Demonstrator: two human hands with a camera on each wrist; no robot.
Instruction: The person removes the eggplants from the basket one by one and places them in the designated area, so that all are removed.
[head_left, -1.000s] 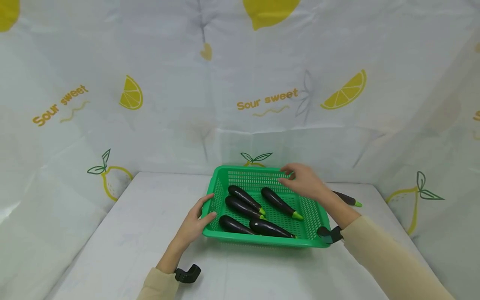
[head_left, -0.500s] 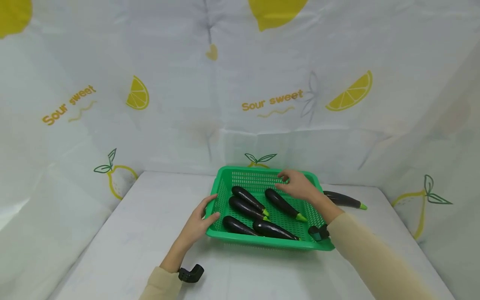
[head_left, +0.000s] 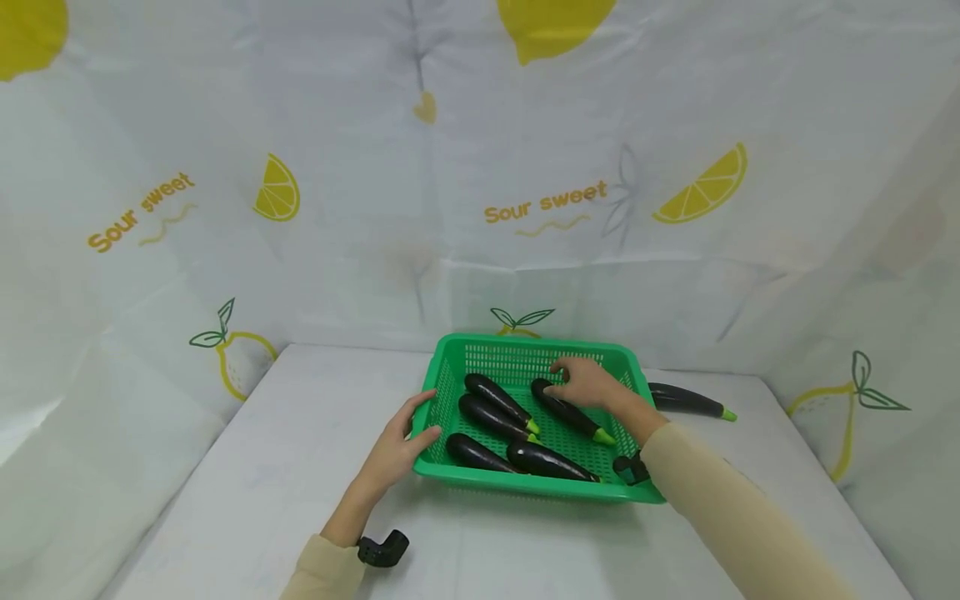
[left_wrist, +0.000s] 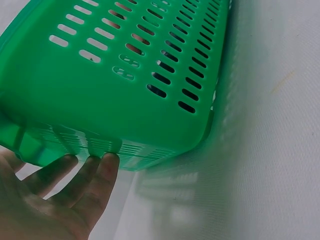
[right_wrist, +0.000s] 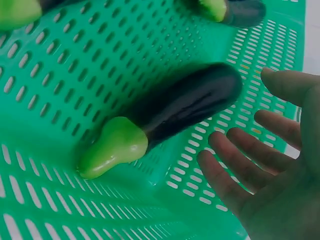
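A green plastic basket (head_left: 525, 481) stands on the table, with several dark eggplants with green stems lying inside. My left hand (head_left: 390, 446) holds the basket's left side, thumb and index finger over the rim. In the left wrist view its other fingertips (left_wrist: 107, 167) press against the slotted outer wall. My right hand (head_left: 588, 385) reaches down inside the basket over the right-hand eggplant (head_left: 568, 412). In the right wrist view the hand's fingers are spread beside that eggplant's rounded end (right_wrist: 200, 95), with a gap between them.
Another eggplant (head_left: 690, 401) lies on the white tabletop (head_left: 300, 450), right of the basket. Two eggplants (head_left: 495, 417) lie close together at the basket's left, and two more (head_left: 551, 461) near its front wall. A white lemon-print sheet (head_left: 375, 208) hangs close behind.
My right hand has moved left and lowered toward the right-hand eggplant in the basket. The left hand stays at the basket's left rim. The head view has shifted slightly.
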